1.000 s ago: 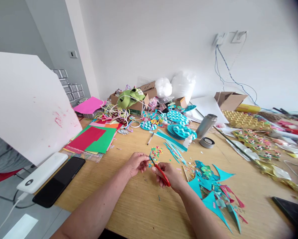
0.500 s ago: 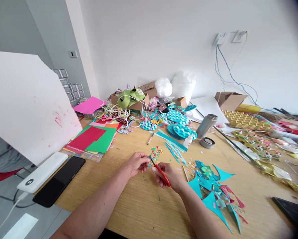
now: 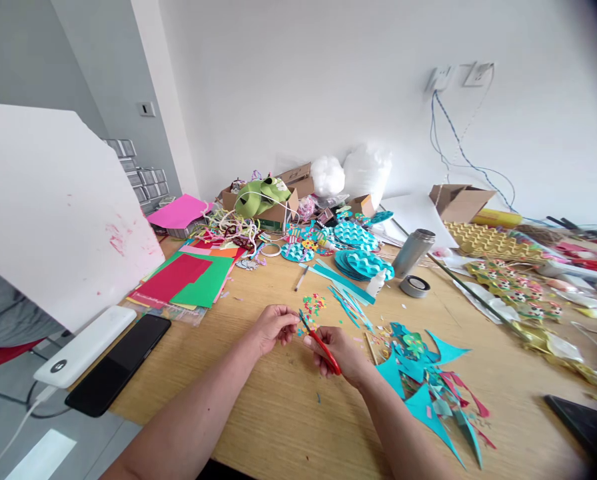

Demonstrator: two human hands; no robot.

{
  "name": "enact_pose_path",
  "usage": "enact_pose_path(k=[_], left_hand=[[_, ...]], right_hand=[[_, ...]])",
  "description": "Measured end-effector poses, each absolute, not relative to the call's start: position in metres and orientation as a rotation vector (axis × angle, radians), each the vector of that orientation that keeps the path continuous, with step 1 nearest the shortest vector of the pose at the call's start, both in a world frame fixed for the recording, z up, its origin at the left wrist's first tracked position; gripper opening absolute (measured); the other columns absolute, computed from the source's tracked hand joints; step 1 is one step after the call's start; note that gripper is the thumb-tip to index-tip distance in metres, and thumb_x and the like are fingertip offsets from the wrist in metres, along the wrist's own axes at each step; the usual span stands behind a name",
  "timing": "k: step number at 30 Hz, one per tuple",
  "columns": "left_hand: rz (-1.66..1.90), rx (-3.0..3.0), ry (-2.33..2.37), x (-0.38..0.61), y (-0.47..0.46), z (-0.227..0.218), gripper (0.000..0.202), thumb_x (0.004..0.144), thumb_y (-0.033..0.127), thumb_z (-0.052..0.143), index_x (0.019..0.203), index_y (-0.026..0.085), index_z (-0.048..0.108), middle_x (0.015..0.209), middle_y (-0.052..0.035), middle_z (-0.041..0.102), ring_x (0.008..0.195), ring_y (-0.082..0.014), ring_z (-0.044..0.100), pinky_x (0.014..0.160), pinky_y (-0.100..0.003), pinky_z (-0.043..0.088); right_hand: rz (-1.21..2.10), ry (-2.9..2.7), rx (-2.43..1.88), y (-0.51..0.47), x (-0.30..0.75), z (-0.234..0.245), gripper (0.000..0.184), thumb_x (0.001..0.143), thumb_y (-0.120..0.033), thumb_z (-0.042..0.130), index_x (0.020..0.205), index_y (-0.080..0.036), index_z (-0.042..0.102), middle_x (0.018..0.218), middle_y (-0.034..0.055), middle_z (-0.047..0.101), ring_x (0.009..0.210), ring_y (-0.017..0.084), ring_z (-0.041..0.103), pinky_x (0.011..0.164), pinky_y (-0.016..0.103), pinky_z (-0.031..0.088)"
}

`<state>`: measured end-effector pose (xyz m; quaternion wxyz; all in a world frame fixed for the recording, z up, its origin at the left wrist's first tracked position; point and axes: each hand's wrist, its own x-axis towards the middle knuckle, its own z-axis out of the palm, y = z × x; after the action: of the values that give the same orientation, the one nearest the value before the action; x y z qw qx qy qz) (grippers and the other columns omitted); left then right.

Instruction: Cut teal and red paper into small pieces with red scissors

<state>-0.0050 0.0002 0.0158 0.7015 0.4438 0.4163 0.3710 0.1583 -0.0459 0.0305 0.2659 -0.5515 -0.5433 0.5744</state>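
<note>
- Seems to be at a close snipping step, working red-handled scissors with dark metal blades (image 3: 322,345) above a brown wood-grain tabletop (image 3: 258,413).
- Calls, judging by the closeness, for a steady left pinch and fingertips kept clear of the cutting edges.
- Gripping the scissor handles in the right hand (image 3: 339,350), fingers wrapped round them, blades aimed at eleven o'clock.
- Pinching thumb and fingertips together on the left hand (image 3: 273,328), between nine and ten o'clock from the right hand, just beside the blade tips; too small there to make out any scrap in the pinch.
- Reaching in with both bare forearms, left from seven o'clock, right from five, wrists low over the wood.
- Near at eleven o'clock from the right hand, loose pile of tiny red, yellow and green paper cutouts (image 3: 314,305).
- At one o'clock from it, thin blue and white paper strips (image 3: 346,307), then small white plastic bottle (image 3: 376,284).
- At four o'clock, pointed turquoise card offcuts (image 3: 423,410) mixed with torn-looking red scraps (image 3: 478,403).
- At ten o'clock from the left hand, flat red paper sheet (image 3: 176,279) overlapping bright green one (image 3: 218,273).
</note>
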Motion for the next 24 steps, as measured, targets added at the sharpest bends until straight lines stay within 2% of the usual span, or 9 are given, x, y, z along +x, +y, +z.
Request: enact_pose_path(k=[5, 8, 10, 12, 15, 18, 21, 24], left_hand=[[0.915, 1.074, 0.962, -0.0050, 0.0016, 0.0139, 0.018, 0.059, 0.028, 0.066, 0.069, 0.015, 0.060, 0.051, 0.0045, 0.052, 0.041, -0.0058, 0.042, 0.036, -0.017, 0.027], [0.982, 1.099, 0.953, -0.0042, 0.0011, 0.0157, 0.016, 0.056, 0.025, 0.068, 0.065, 0.014, 0.062, 0.076, -0.0022, 0.062, 0.056, -0.0075, 0.050, 0.043, -0.017, 0.034], [0.997, 1.079, 0.929, -0.0038, 0.0003, 0.0181, 0.016, 0.054, 0.024, 0.069, 0.064, 0.013, 0.063, 0.098, -0.0064, 0.062, 0.068, -0.0104, 0.055, 0.050, -0.018, 0.039], [0.992, 1.062, 0.896, -0.0037, -0.0003, 0.0202, 0.017, 0.053, 0.023, 0.070, 0.063, 0.012, 0.063, 0.108, -0.0090, 0.060, 0.077, -0.0134, 0.056, 0.054, -0.020, 0.041], [0.960, 1.031, 0.843, -0.0039, -0.0005, 0.0207, 0.017, 0.053, 0.024, 0.071, 0.061, 0.011, 0.063, 0.103, -0.0098, 0.062, 0.071, -0.0123, 0.056, 0.055, -0.022, 0.042], [0.949, 0.984, 0.818, -0.0040, 0.0003, 0.0180, 0.018, 0.054, 0.024, 0.072, 0.062, 0.011, 0.063, 0.084, -0.0065, 0.065, 0.060, -0.0097, 0.055, 0.056, -0.023, 0.042], [0.950, 0.959, 0.813, -0.0039, 0.0013, 0.0148, 0.020, 0.054, 0.024, 0.074, 0.064, 0.011, 0.064, 0.065, -0.0026, 0.062, 0.058, -0.0100, 0.055, 0.059, -0.024, 0.042], [0.963, 0.931, 0.817, -0.0040, 0.0024, 0.0130, 0.022, 0.051, 0.025, 0.076, 0.065, 0.011, 0.065, 0.062, -0.0014, 0.061, 0.057, -0.0100, 0.055, 0.062, -0.024, 0.042]], right_hand=[[1.553, -1.465, -1.483, -0.0459, 0.1583, 0.0306, 0.037, 0.064, -0.049, 0.064, 0.063, -0.020, 0.041, 0.041, -0.0071, 0.055, 0.031, 0.008, 0.050, 0.030, 0.017, 0.033], [1.554, -1.469, -1.483, -0.0456, 0.1588, 0.0301, 0.037, 0.065, -0.049, 0.064, 0.063, -0.020, 0.041, 0.041, -0.0073, 0.055, 0.031, 0.008, 0.049, 0.030, 0.017, 0.032], [1.551, -1.475, -1.488, -0.0454, 0.1586, 0.0304, 0.037, 0.064, -0.049, 0.064, 0.062, -0.020, 0.042, 0.041, -0.0075, 0.055, 0.031, 0.008, 0.049, 0.030, 0.017, 0.031], [1.551, -1.477, -1.495, -0.0455, 0.1582, 0.0309, 0.036, 0.064, -0.049, 0.064, 0.062, -0.020, 0.041, 0.041, -0.0076, 0.055, 0.031, 0.008, 0.049, 0.030, 0.017, 0.032], [1.555, -1.474, -1.496, -0.0460, 0.1581, 0.0313, 0.036, 0.064, -0.048, 0.064, 0.063, -0.021, 0.041, 0.041, -0.0078, 0.054, 0.031, 0.008, 0.049, 0.030, 0.017, 0.032], [1.554, -1.474, -1.481, -0.0464, 0.1588, 0.0306, 0.035, 0.065, -0.047, 0.064, 0.063, -0.020, 0.041, 0.041, -0.0079, 0.055, 0.031, 0.008, 0.049, 0.030, 0.017, 0.032], [1.551, -1.474, -1.472, -0.0458, 0.1597, 0.0293, 0.035, 0.065, -0.047, 0.064, 0.063, -0.021, 0.041, 0.041, -0.0079, 0.054, 0.031, 0.008, 0.048, 0.030, 0.017, 0.032], [1.544, -1.475, -1.465, -0.0445, 0.1599, 0.0283, 0.037, 0.064, -0.050, 0.064, 0.063, -0.021, 0.041, 0.041, -0.0077, 0.054, 0.031, 0.009, 0.048, 0.030, 0.018, 0.032]])
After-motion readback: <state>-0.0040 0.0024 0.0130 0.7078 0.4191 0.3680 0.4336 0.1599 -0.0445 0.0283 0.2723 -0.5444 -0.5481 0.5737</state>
